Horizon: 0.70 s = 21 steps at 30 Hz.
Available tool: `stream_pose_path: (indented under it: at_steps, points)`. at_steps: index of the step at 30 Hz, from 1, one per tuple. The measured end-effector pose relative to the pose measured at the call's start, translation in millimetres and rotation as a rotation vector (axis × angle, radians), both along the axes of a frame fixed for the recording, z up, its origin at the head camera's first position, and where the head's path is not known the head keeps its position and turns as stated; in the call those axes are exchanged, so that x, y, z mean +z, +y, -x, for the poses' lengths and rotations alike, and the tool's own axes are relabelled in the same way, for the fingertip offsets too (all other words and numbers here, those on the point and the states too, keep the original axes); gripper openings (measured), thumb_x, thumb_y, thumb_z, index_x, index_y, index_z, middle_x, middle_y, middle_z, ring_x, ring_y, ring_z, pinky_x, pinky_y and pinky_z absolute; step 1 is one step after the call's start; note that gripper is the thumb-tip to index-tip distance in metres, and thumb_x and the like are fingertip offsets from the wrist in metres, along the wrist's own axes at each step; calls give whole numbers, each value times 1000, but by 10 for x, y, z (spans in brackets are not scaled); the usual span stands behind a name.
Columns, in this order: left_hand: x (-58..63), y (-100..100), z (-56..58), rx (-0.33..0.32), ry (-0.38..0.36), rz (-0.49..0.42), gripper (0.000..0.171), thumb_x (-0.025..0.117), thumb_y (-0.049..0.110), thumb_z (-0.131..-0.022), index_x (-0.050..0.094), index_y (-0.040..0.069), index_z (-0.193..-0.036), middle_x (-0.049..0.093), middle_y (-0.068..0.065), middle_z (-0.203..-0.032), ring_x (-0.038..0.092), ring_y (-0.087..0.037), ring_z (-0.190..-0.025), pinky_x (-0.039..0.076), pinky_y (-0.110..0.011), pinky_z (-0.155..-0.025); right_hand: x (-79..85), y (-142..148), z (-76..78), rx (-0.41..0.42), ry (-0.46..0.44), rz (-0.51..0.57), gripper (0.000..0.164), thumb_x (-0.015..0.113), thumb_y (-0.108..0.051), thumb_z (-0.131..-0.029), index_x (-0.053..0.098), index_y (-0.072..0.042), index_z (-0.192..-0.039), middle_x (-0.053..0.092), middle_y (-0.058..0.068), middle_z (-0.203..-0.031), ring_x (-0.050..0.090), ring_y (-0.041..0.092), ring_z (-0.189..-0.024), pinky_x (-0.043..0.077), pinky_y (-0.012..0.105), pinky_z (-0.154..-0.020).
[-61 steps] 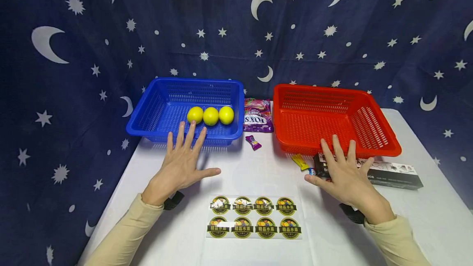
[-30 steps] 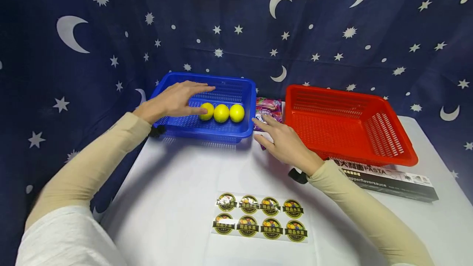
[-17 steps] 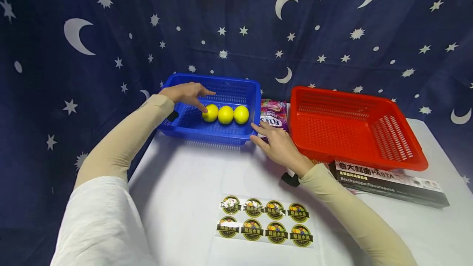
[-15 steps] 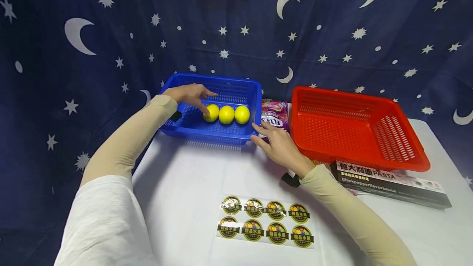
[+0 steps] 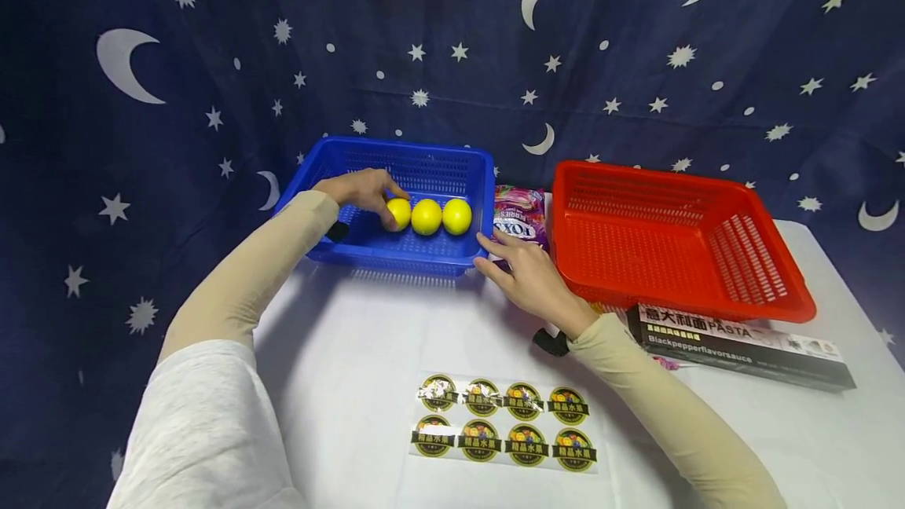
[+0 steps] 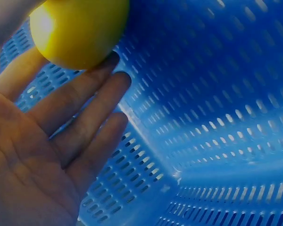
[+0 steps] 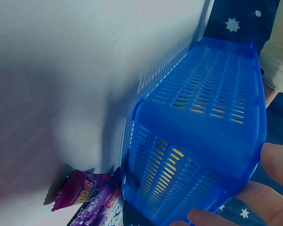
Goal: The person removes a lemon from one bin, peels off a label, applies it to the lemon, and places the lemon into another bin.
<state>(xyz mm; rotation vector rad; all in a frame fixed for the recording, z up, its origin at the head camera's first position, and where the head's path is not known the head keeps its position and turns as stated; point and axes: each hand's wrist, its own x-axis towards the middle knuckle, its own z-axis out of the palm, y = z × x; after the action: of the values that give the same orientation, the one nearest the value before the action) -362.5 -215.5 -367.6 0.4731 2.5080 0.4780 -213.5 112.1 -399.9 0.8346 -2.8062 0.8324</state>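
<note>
Inside the blue basket (image 5: pixel 368 254), three lemons stand in a row. My left hand (image 5: pixel 364 188) reaches over the basket's left side and pinches the leftmost lemon (image 5: pixel 401 213), thumb in front and a finger behind. In the left wrist view this smooth yellow lemon (image 6: pixel 80 33) lies against the fingertips, the palm uncovered below. The middle lemon (image 5: pixel 426 217) and the right lemon (image 5: pixel 456 216) sit beside it. My right hand (image 5: pixel 530 277) touches the basket's front right corner, fingers extended along the rim; the right wrist view shows the thumb (image 7: pixel 277 162) right at that rim.
A red basket (image 5: pixel 636 258) stands at the right, with a black pasta box (image 5: pixel 742 348) in front. A purple candy bag (image 5: pixel 519 214) lies between the baskets, a small wrapped candy (image 7: pixel 78 188) near it. A sticker sheet (image 5: pixel 503 422) lies at the front.
From hovering flat over the table, both hands have gone to the blue basket. The left hand has dropped and taken hold of the leftmost lemon; the right has come to the basket's corner.
</note>
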Motion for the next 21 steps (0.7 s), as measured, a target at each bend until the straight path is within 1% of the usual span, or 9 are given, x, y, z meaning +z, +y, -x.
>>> stream_pose_path:
  at_steps: [3,5,7,10,12,14,16,18,21]
  points:
    - [111,-5,-20,-5,45,22,76,89,32,-79,58,16,-146,55,-18,-152,58,-38,-134,45,-54,-114,-1,28,13,-4,-8,-1,53,62,-43,-101,58,-15,-146,54,23,-151,54,44,-137,43,57,-115]
    - [246,-18,-73,-1,93,33,77,89,34,-79,57,16,-147,60,-19,-146,61,-37,-130,48,-53,-111,-5,46,15,-1,-19,1,53,62,-43,-101,57,-17,-147,53,23,-152,54,43,-139,42,58,-116]
    - [404,-32,-166,7,162,18,78,89,39,-79,57,17,-147,66,-19,-139,65,-36,-124,51,-51,-106,-7,66,1,7,-28,5,53,62,-42,-101,56,-17,-148,51,22,-154,52,43,-140,40,59,-117]
    - [603,-22,-410,40,290,-70,80,89,45,-78,57,22,-148,72,-15,-130,69,-32,-116,53,-48,-99,-1,112,-58,20,-33,27,55,64,-40,-101,54,-15,-149,51,20,-155,50,41,-143,38,60,-118]
    - [661,31,-647,78,382,-168,80,89,48,-76,58,27,-147,74,-11,-128,70,-28,-111,54,-45,-95,12,153,-111,33,-31,54,56,66,-38,-100,54,-13,-149,52,17,-155,51,38,-143,38,58,-118]
    - [646,134,-938,113,473,-291,79,91,47,-74,60,31,-144,75,-7,-126,71,-25,-105,53,-41,-89,27,205,-179,42,-37,80,57,67,-36,-99,55,-11,-149,54,15,-154,53,35,-142,41,56,-117]
    - [573,282,-1257,127,549,-405,77,93,45,-72,63,32,-141,76,-4,-124,72,-21,-97,56,-36,-81,43,265,-256,52,-66,114,56,68,-34,-99,55,-10,-148,55,14,-153,55,34,-140,46,52,-114]
    - [447,460,-1560,134,569,-525,75,95,40,-71,66,29,-139,77,-4,-120,72,-19,-89,57,-30,-72,48,342,-343,58,-103,142,55,68,-32,-99,56,-9,-148,56,14,-152,58,34,-136,50,51,-109]
    - [187,742,-1919,128,515,-673,75,96,33,-69,67,25,-138,79,-5,-115,72,-17,-79,58,-26,-59,42,469,-472,79,-199,206,55,70,-28,-98,56,-8,-147,58,13,-150,60,33,-135,55,46,-103]
